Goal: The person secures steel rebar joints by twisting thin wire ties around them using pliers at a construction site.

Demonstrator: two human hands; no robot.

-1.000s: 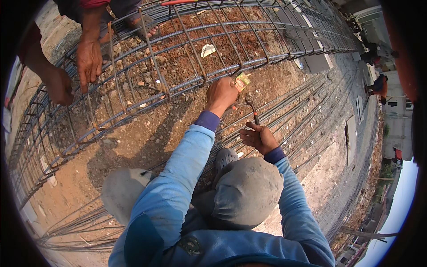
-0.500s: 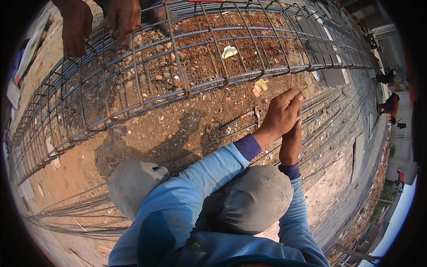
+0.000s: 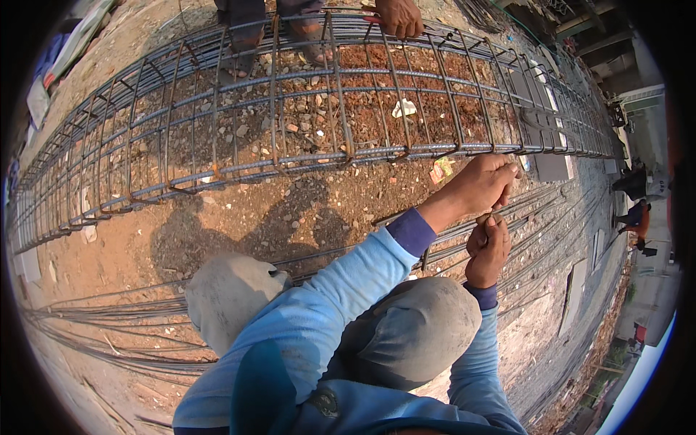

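Head view: left hand [image 3: 473,190], near the steel cage [image 3: 349,153]; right hand [image 3: 489,250] nearer; both hands' fingers together, contents indistinct.

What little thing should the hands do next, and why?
Perhaps bring the left hand to the cage: it's pinched shut just below the cage's edge in the picture, nearer than the right hand. Whether either holds anything, I can't tell.

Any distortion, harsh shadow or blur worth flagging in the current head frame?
Head view: fisheye bends the rebar cage into an arc, with black corners; head view: hard sunlight casts dark shadows on the soil; head view: left hand and right hand look fairly sharp.
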